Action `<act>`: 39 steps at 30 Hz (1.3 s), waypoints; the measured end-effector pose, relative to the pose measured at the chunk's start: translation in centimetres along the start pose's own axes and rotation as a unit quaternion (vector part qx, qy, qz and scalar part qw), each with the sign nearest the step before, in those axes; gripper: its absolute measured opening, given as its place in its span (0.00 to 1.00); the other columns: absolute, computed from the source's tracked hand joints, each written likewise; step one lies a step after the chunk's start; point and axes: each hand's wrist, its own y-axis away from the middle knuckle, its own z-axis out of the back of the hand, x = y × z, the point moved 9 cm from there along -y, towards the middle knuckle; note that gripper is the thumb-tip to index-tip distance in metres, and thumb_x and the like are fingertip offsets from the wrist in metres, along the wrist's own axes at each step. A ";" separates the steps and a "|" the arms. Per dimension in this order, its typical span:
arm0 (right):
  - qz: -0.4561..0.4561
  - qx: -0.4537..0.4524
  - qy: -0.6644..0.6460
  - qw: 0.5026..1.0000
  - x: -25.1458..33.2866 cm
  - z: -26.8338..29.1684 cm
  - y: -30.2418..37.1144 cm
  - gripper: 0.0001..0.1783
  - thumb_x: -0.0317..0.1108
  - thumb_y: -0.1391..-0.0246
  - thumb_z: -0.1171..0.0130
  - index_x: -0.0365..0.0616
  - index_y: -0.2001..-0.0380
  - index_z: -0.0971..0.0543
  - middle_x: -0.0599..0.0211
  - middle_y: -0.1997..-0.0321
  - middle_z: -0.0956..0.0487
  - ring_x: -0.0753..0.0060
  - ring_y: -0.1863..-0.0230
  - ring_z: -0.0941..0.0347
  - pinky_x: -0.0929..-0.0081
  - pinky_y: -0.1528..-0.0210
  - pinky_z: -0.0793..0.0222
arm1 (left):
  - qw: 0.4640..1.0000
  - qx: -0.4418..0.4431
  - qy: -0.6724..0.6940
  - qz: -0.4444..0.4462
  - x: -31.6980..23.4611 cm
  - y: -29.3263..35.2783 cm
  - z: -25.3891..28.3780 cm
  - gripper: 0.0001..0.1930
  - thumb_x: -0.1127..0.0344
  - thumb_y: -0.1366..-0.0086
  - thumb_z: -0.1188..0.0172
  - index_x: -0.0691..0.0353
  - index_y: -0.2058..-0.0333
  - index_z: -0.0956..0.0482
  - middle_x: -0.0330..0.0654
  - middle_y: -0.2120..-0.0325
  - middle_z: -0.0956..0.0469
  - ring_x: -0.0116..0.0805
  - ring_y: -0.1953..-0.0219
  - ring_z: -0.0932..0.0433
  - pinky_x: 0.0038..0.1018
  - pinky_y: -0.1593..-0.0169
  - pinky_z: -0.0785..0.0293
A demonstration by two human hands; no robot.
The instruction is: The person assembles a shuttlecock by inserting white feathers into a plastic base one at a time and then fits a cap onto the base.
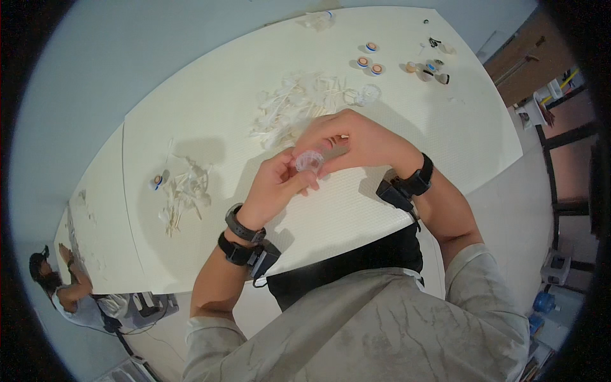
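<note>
A small clear plastic cup (310, 162), round and see-through, is held between my two hands above the near part of the white table. My left hand (272, 186) pinches it from the left with thumb and fingers. My right hand (359, 141) curls over from the right, its thumb and fingertips at the cup's side; part of its grip is hidden. Just beyond my hands lies a loose pile of thin whitish sticks and clear plastic bits (299, 105). At its right end rests a clear round plastic piece (368, 95).
A smaller pile of sticks (184, 194) lies left, beside a blue-rimmed round container (156, 182). Several similar containers (363, 62) stand at the far side, small mixed items (429, 69) at far right. A clear bag (318, 21) lies at the far edge. Another person (70, 286) sits far left.
</note>
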 end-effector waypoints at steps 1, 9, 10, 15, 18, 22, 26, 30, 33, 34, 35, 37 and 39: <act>-0.018 0.000 -0.005 1.000 0.1 0.2 0.0 0.23 0.24 0.59 0.25 0.46 0.55 0.14 0.73 0.57 0.17 0.81 0.64 0.31 0.82 0.66 0.38 | 1.000 -0.002 -0.014 0.008 0.1 0.1 0.1 0.16 0.71 0.32 0.37 0.66 0.48 0.24 0.38 0.62 0.18 0.24 0.64 0.18 0.21 0.63 0.23; 0.019 -0.245 0.123 0.961 0.2 10.5 3.2 0.21 0.27 0.58 0.24 0.47 0.57 0.14 0.74 0.57 0.18 0.81 0.65 0.33 0.83 0.66 0.36 | 0.999 0.015 -0.034 0.009 -1.0 0.2 -0.7 0.19 0.70 0.28 0.43 0.62 0.40 0.26 0.42 0.56 0.17 0.24 0.63 0.21 0.21 0.61 0.23; -0.003 -0.310 0.213 0.926 -0.1 12.7 4.3 0.22 0.32 0.58 0.23 0.49 0.56 0.14 0.74 0.57 0.17 0.79 0.67 0.32 0.80 0.66 0.33 | 0.999 0.019 -0.038 0.007 -1.0 0.1 -0.8 0.19 0.69 0.28 0.43 0.61 0.40 0.26 0.42 0.56 0.17 0.24 0.63 0.21 0.21 0.61 0.23; -0.171 -0.386 0.340 0.840 -3.5 17.0 8.2 0.25 0.40 0.60 0.20 0.50 0.55 0.14 0.71 0.57 0.16 0.75 0.68 0.29 0.75 0.64 0.28 | 0.999 0.020 -0.037 0.010 -0.7 0.2 -0.7 0.19 0.68 0.28 0.42 0.61 0.40 0.26 0.42 0.56 0.17 0.24 0.64 0.21 0.21 0.62 0.23; -0.242 -0.313 0.311 0.864 -5.5 16.4 8.1 0.25 0.42 0.62 0.23 0.44 0.58 0.14 0.71 0.59 0.16 0.73 0.67 0.31 0.72 0.60 0.30 | 0.999 0.017 -0.042 0.008 -0.7 0.3 -0.6 0.19 0.68 0.28 0.42 0.61 0.40 0.26 0.42 0.57 0.17 0.24 0.64 0.21 0.21 0.62 0.23; -0.236 -0.267 0.313 0.881 -6.0 15.9 7.8 0.24 0.38 0.63 0.24 0.44 0.58 0.14 0.71 0.58 0.15 0.72 0.68 0.32 0.72 0.60 0.29 | 0.999 0.020 -0.041 0.009 -0.7 0.2 -0.6 0.19 0.67 0.28 0.42 0.61 0.40 0.26 0.42 0.57 0.17 0.24 0.64 0.21 0.21 0.62 0.23; -0.209 -0.258 0.323 0.886 -6.2 16.2 7.7 0.26 0.40 0.65 0.20 0.52 0.57 0.13 0.69 0.58 0.16 0.68 0.67 0.29 0.70 0.61 0.28 | 0.999 0.022 -0.038 0.010 -0.5 0.1 -0.7 0.19 0.68 0.28 0.42 0.61 0.41 0.26 0.42 0.56 0.17 0.24 0.64 0.21 0.21 0.62 0.23; -0.211 -0.264 0.350 0.874 -5.2 15.1 7.4 0.28 0.43 0.64 0.20 0.53 0.55 0.14 0.72 0.56 0.17 0.69 0.67 0.29 0.72 0.61 0.29 | 0.999 0.023 -0.033 0.011 -0.7 0.2 -0.7 0.19 0.68 0.28 0.43 0.61 0.41 0.26 0.41 0.56 0.17 0.24 0.64 0.21 0.20 0.62 0.24; -0.185 -0.301 0.389 0.851 -2.7 14.8 6.6 0.28 0.44 0.63 0.20 0.54 0.55 0.14 0.73 0.55 0.17 0.70 0.66 0.30 0.74 0.61 0.30 | 0.999 0.021 -0.034 0.011 -0.7 0.2 -0.6 0.19 0.69 0.28 0.43 0.61 0.40 0.26 0.42 0.57 0.17 0.24 0.64 0.21 0.20 0.62 0.24; -0.111 -0.316 0.364 0.869 -1.1 14.5 6.1 0.27 0.43 0.62 0.20 0.53 0.54 0.15 0.73 0.54 0.17 0.71 0.67 0.30 0.74 0.61 0.30 | 0.999 0.022 -0.037 0.011 -0.8 0.2 -0.7 0.19 0.69 0.28 0.43 0.61 0.40 0.26 0.42 0.57 0.17 0.24 0.64 0.21 0.20 0.62 0.24; -0.038 -0.330 0.336 0.882 0.5 14.1 5.6 0.27 0.42 0.61 0.20 0.53 0.54 0.15 0.74 0.53 0.17 0.72 0.67 0.30 0.75 0.62 0.30 | 0.999 0.024 -0.040 0.012 -0.9 0.1 -0.8 0.19 0.69 0.28 0.43 0.61 0.40 0.26 0.42 0.57 0.17 0.24 0.64 0.21 0.20 0.62 0.24; -0.026 -0.255 0.250 0.934 1.2 10.7 3.7 0.26 0.41 0.60 0.21 0.52 0.54 0.15 0.74 0.52 0.17 0.72 0.66 0.29 0.75 0.62 0.30 | 0.999 0.021 -0.034 0.013 -1.0 0.2 -0.7 0.20 0.70 0.28 0.43 0.60 0.39 0.27 0.41 0.57 0.17 0.24 0.64 0.21 0.21 0.62 0.24; 0.012 -0.138 0.124 0.983 1.7 5.4 1.6 0.24 0.38 0.58 0.22 0.51 0.54 0.16 0.72 0.52 0.16 0.71 0.65 0.27 0.75 0.64 0.30 | 0.999 0.021 -0.029 0.014 -0.8 0.2 -0.6 0.22 0.70 0.29 0.43 0.60 0.38 0.29 0.41 0.57 0.18 0.24 0.64 0.21 0.21 0.62 0.23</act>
